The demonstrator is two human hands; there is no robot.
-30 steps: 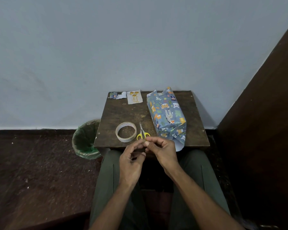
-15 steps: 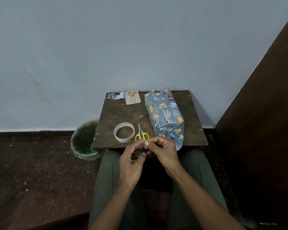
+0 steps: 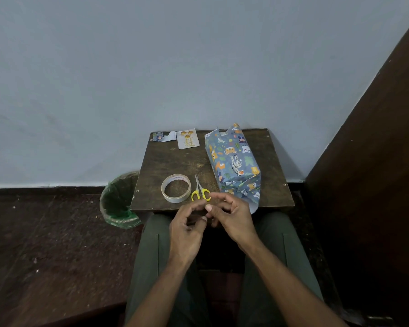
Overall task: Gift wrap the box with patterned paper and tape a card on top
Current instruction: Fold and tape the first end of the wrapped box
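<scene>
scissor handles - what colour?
Yellow; the scissors lie on the table beside the tape roll, clearest in the head view.

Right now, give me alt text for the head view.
Both hands, left and right, meet fingertip to fingertip at the near table edge. On it: wrapped box, tape roll, scissors, card.

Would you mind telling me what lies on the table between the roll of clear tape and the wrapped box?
In the head view, small yellow-handled scissors lie between the roll of clear tape and the box wrapped in blue animal-patterned paper, blades pointing toward the wall.
</scene>
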